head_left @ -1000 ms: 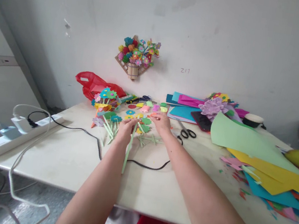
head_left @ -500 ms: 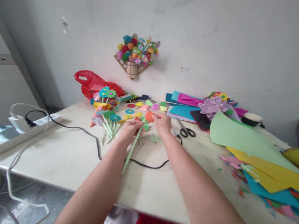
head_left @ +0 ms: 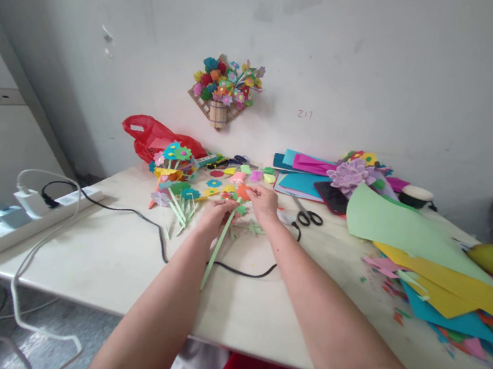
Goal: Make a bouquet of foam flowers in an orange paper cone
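My left hand pinches a long light-green paper strip close to its top, and the strip slants down toward the table's front edge. Between the fingertips of my right hand is an orange paper flower, held at the strip's upper end. Whether flower and strip touch cannot be made out. Just left of my left hand lie paper flowers on green stems. Beyond my hands are a blue flower cutout, a pink piece and several other coloured cutouts.
Black-handled scissors and a dark phone lie right of my hands. Coloured sheets and scraps cover the right side. A power strip sits at the left edge, and a black cable crosses the table.
My right hand has shifted slightly left with the orange flower, nearer the top of the green strip. My left hand stays almost in place.
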Tool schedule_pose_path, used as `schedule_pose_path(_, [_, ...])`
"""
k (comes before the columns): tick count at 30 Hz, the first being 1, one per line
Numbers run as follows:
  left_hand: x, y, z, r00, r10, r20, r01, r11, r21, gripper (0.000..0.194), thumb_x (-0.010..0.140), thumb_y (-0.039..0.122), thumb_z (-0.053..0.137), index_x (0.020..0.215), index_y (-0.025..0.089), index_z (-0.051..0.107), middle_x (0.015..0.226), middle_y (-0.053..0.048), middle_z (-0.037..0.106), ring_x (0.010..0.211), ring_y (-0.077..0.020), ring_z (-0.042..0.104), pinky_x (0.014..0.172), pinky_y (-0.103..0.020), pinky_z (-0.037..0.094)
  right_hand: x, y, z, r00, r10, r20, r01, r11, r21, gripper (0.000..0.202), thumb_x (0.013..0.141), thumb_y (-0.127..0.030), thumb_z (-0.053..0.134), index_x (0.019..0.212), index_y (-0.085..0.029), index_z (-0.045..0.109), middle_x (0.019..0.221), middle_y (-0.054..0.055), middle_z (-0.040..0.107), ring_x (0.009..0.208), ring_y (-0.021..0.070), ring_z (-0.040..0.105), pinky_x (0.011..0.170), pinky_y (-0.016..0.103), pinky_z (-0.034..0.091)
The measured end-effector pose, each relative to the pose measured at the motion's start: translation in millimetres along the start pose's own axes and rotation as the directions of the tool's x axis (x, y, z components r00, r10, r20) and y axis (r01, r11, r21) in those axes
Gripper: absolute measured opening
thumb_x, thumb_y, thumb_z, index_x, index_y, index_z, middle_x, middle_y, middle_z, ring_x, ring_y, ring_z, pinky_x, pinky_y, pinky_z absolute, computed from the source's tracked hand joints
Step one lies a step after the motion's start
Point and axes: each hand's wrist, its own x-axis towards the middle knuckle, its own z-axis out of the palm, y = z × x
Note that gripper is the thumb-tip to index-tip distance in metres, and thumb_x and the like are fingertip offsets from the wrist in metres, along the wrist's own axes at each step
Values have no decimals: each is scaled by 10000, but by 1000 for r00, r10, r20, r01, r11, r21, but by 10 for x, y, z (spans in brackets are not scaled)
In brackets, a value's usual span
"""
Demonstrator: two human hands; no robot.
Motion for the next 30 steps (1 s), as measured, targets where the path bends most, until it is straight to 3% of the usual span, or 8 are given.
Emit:
schedule_pose_path(17, [55, -34, -20, 1000, -4, -23, 4, 1000, 4, 121, 601, 213, 707, 608, 115, 636, 484, -47, 585, 373, -106, 490, 366, -206, 345, -46, -39, -8, 994, -82, 68, 79, 996, 51, 249, 800, -200, 580, 1001, -232, 723, 917, 7, 738, 810, 148, 655, 713, 229, 465])
schedule_pose_path(30, [25, 4, -5, 1000, 8, -10, -8, 1000, -6, 117, 624, 211, 685, 662, 110, 639, 490, -19, 580, 385, -94, 491, 400, -209, 364, -52, -72, -46, 979, -173, 103, 177, 984, -29, 209, 801, -235, 611, 970, -234, 735, 978, 36, 738, 922, 205, 669, 808, 300, 492])
